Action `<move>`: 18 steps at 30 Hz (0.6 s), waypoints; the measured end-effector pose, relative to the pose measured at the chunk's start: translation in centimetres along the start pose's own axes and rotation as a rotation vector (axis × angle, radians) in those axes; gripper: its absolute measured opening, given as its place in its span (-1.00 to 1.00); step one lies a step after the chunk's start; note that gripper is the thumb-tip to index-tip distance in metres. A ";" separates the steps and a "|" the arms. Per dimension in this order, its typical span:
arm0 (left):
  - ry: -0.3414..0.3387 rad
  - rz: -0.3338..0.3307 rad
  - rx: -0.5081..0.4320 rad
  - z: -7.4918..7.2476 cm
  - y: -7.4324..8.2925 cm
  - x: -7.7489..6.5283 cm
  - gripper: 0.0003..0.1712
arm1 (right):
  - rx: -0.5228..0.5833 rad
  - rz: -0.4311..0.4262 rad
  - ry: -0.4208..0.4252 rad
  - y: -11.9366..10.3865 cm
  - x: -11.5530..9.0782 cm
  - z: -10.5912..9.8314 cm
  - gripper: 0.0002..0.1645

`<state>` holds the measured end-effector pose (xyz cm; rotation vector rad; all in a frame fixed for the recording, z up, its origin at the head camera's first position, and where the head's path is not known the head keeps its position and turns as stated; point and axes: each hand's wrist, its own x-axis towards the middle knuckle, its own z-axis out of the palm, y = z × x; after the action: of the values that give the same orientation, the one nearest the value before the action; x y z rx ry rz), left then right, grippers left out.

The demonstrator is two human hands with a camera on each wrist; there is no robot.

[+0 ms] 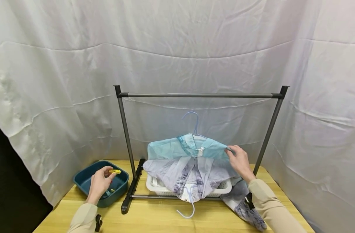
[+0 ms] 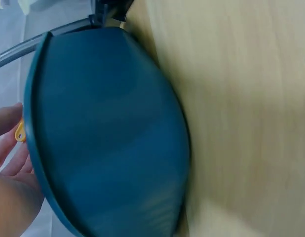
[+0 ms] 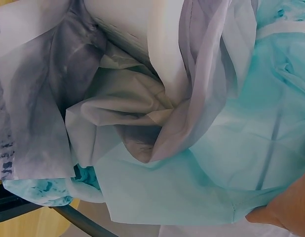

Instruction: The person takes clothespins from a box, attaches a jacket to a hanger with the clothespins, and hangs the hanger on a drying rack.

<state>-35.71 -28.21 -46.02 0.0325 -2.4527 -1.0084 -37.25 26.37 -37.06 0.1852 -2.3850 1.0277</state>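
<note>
Between thumb and fingers my left hand [image 1: 100,182] pinches a yellow clothespin [image 1: 115,171] above a dark teal basin [image 1: 81,176]. A few small pegs lie inside that basin. At the right, my right hand [image 1: 239,162] pinches the shoulder of a sheer turquoise garment [image 1: 163,149], which is on a pale blue hanger [image 1: 197,124] with its hook pointing up. Below it a sheer lilac garment [image 1: 166,168] with a purple pattern drapes over a white basket [image 1: 152,187]. The lilac garment's hanger hook [image 1: 192,210] points toward me. In the right wrist view the turquoise cloth [image 3: 162,197] meets my thumb.
A metal clothes rack [image 1: 199,95] stands on the wooden table [image 1: 154,220], its top bar above the garments. Patterned grey cloth [image 1: 247,207] spills over the basket's right side onto the table. Pale curtains [image 1: 177,38] hang behind and at both sides.
</note>
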 end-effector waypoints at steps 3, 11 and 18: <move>0.046 -0.036 -0.023 0.0 0.5 -0.1 -0.53 | 0.005 -0.011 -0.001 0.0 -0.1 0.0 -0.64; 0.247 -0.056 -0.106 -0.1 2.2 -0.1 -0.60 | 0.015 -0.012 -0.001 0.3 -0.2 0.0 -0.63; 0.343 0.084 -0.153 0.3 5.0 0.0 -0.63 | 0.011 -0.012 0.015 0.3 -0.3 0.1 -0.65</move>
<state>-35.09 -24.42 -42.87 0.0467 -2.0473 -1.0538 -37.18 26.46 -37.47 0.1946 -2.3628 1.0332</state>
